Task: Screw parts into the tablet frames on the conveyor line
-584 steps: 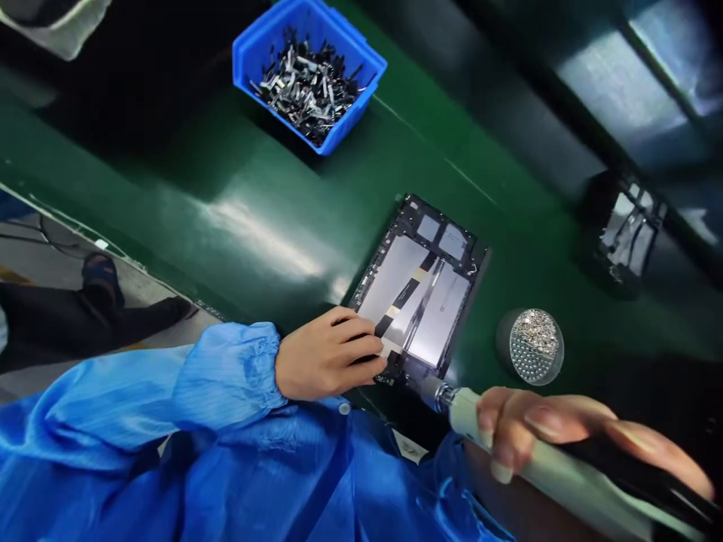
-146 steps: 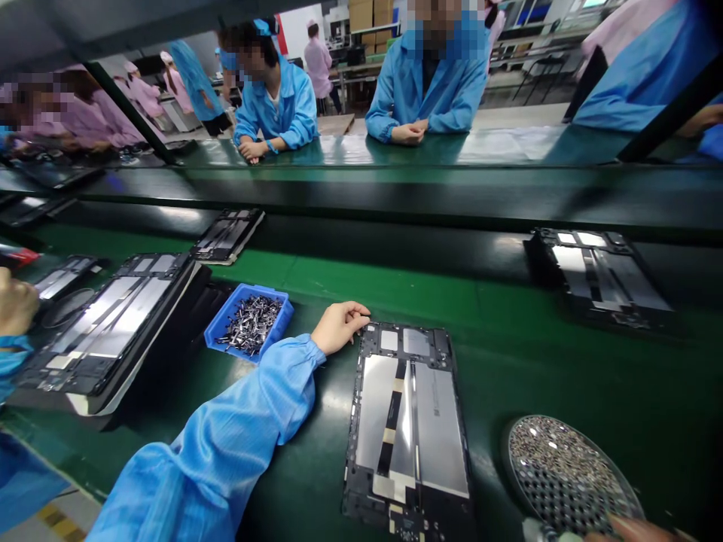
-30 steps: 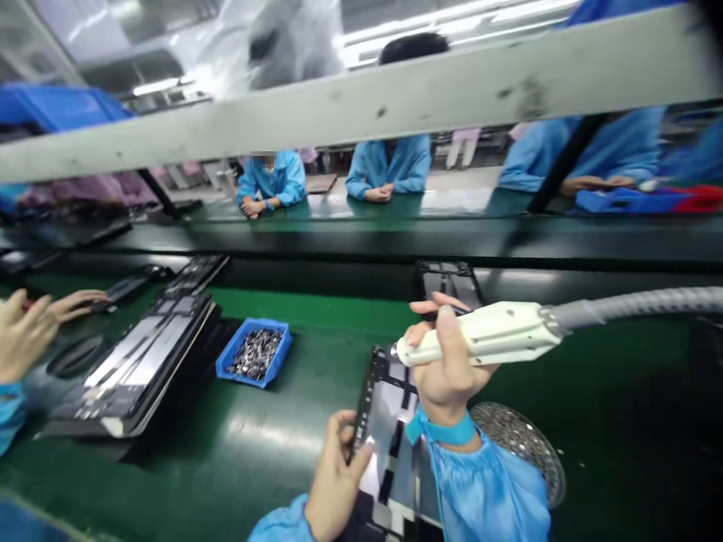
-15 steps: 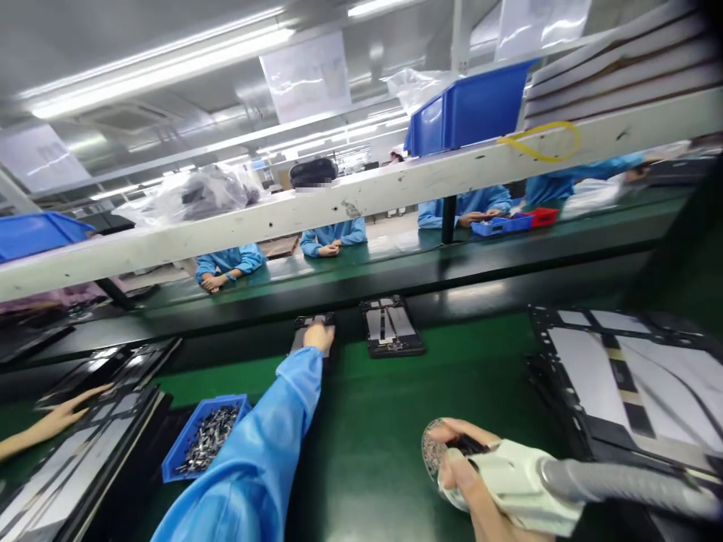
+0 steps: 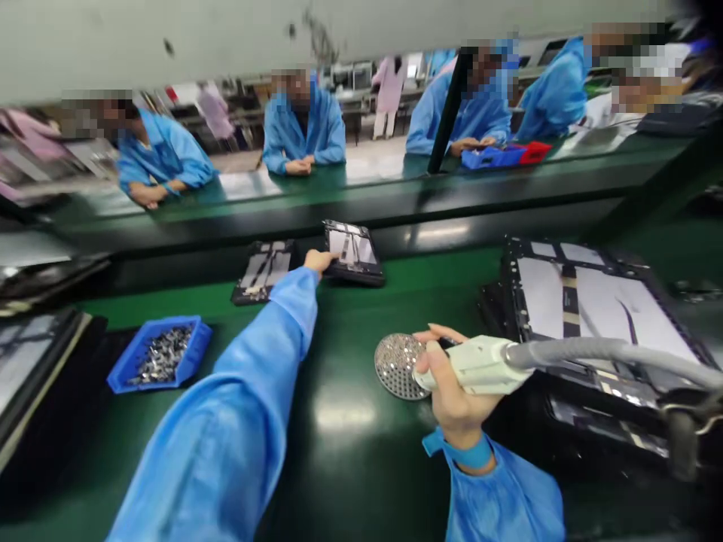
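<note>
My left hand [image 5: 320, 261] reaches forward, its fingers closed on the left edge of a dark tablet-like device [image 5: 355, 252] with pale panels. That device looks slightly tilted. A similar flat device [image 5: 265, 271] lies on the green work surface, left of the hand. My right hand [image 5: 455, 395] is wrapped around a pale green hand tool [image 5: 480, 366] with a grey ribbed hose. At the tool's front is a round metal disc [image 5: 400, 366] full of holes, held above the surface.
A blue bin [image 5: 121, 373] of small metal parts stands at left, near a stack of dark panels [image 5: 34, 376]. More panels [image 5: 599, 293] are piled at right. Co-workers in blue [image 5: 305, 128] sit across the bench. A pale shelf beam [image 5: 197, 45] crosses above.
My left hand has gone from the left device to the right one, which now looks tilted. The view has dipped downward. My right hand still holds the tool.
</note>
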The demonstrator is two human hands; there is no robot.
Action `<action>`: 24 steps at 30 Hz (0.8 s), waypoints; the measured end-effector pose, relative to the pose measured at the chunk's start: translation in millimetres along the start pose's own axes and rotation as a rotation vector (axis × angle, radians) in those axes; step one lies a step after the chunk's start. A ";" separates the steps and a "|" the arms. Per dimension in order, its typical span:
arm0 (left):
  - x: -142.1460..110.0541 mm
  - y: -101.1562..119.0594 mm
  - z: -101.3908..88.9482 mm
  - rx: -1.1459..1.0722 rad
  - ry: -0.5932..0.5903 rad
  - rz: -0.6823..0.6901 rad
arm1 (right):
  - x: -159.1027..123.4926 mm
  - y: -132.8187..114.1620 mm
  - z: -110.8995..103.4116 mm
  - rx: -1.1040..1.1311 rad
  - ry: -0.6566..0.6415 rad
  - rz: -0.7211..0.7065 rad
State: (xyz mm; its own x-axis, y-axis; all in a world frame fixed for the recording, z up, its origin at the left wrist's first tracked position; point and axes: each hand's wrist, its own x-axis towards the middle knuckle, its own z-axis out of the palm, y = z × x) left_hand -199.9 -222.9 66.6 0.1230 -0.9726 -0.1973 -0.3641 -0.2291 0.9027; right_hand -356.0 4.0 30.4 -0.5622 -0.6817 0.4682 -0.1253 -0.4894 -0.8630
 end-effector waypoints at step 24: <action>-196.7 -182.2 -115.1 0.579 -0.317 0.229 | -8.1 28.3 25.8 0.044 -0.086 0.080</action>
State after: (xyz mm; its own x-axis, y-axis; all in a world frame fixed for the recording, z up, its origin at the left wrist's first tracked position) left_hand -51.5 14.7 -15.1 -0.2594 -0.9431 -0.2079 -0.7929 0.0851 0.6033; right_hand -333.9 -18.3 7.1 -0.4964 -0.7628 0.4144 -0.0457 -0.4538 -0.8900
